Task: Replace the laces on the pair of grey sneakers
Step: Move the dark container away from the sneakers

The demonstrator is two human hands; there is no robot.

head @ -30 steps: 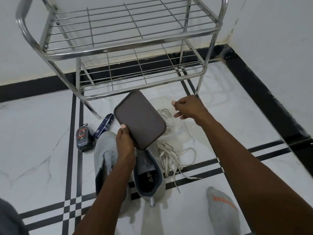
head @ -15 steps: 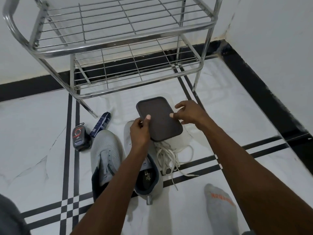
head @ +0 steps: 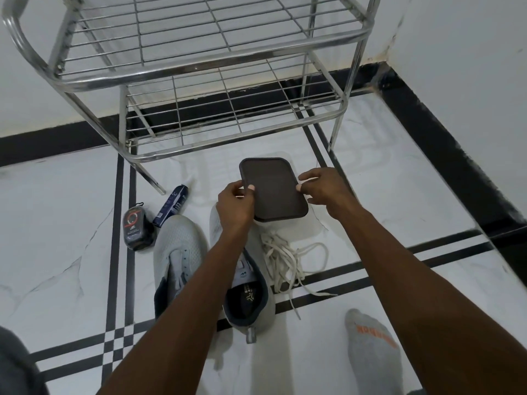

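Two grey sneakers lie side by side on the floor, the left sneaker [head: 178,252] and the right sneaker [head: 251,297], partly hidden by my left forearm. A heap of white laces [head: 288,258] lies just right of them. A dark brown lid [head: 273,188] sits on a clear plastic container [head: 302,229] beyond the laces. My left hand [head: 235,202] pinches the lid's left edge, thumb on top. My right hand [head: 325,189] grips its right edge.
A steel wire shoe rack [head: 199,58] stands right behind the container. A small black polish pot [head: 136,228] and a dark blue tube [head: 171,205] lie left of the sneakers. My grey-socked foot [head: 370,346] is at the lower right. A wall corner closes the right side.
My left hand carried the tilted lid to the right and lowered it flat onto the container. My right hand came over and took hold of the lid's right edge.
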